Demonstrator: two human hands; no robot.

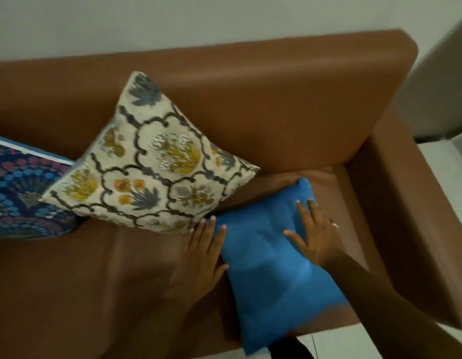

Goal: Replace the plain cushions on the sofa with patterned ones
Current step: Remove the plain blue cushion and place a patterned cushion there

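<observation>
A plain blue cushion [271, 270] lies flat on the right seat of the brown leather sofa [276, 99], its near corner hanging past the seat's front edge. My right hand [314, 234] rests flat on top of it, fingers spread, a ring on one finger. My left hand [199, 260] lies open against the cushion's left edge, fingertips touching a cream floral patterned cushion [152, 161] that leans against the backrest. A dark blue patterned cushion [20, 193] lies at the far left, partly out of view.
The sofa's right armrest [416, 229] borders the seat. A pale wall [199, 19] is behind the sofa. White floor tiles [338, 343] show at the bottom right, and a grey object [442, 92] stands at the right edge.
</observation>
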